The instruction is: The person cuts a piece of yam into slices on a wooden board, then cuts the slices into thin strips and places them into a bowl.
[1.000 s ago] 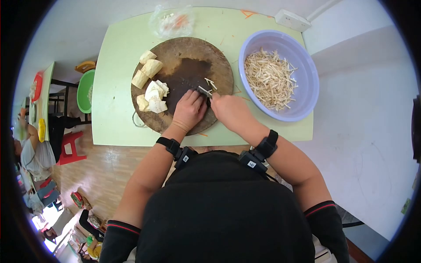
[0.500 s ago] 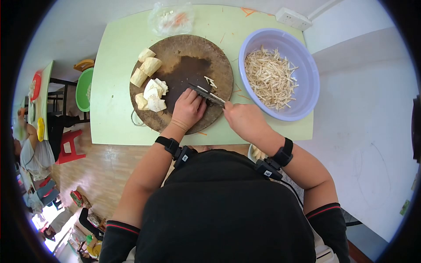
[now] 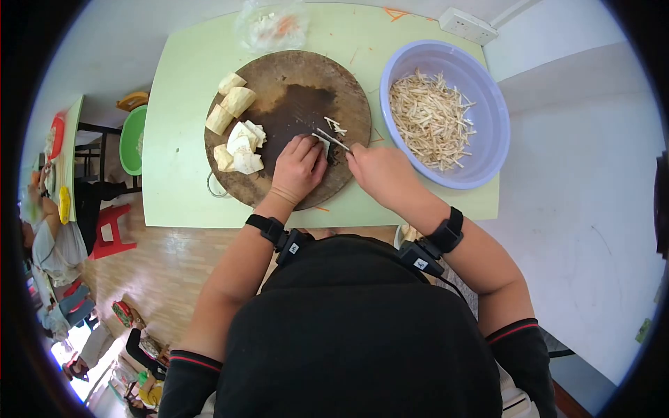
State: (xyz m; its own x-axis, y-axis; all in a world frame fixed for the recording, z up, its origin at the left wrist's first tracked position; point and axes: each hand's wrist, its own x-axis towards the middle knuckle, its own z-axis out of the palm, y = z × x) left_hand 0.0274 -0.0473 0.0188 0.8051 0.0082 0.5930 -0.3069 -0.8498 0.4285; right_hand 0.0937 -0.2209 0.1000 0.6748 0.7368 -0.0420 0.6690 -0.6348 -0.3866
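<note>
My right hand (image 3: pixel 383 174) is closed round the handle of a kitchen knife (image 3: pixel 334 140), whose blade is seen nearly edge-on over the round wooden chopping board (image 3: pixel 350 90). Curled fingers of my left hand (image 3: pixel 300 168) press on a pale vegetable slice (image 3: pixel 325 145) right beside the blade. Just beyond the knife lie several thin cut sticks (image 3: pixel 335 126). Left of my left hand is a pile of white slices (image 3: pixel 244 148), with peeled chunks (image 3: pixel 237 102) of the pale vegetable behind it.
A lavender basin (image 3: pixel 499 132) holding many cut strips (image 3: pixel 432 120) stands right of the board. At the table's (image 3: pixel 174 111) far edge lies a clear plastic bag (image 3: pixel 273 28). A wall socket strip (image 3: pixel 468 26) is at the back right. Other people are at far left, near a red stool (image 3: pixel 111 230).
The knife has turned from showing its broad blade to nearly edge-on. A white slice now shows beside my left fingertips. My right hand has shifted slightly left and up; my left hand stays put.
</note>
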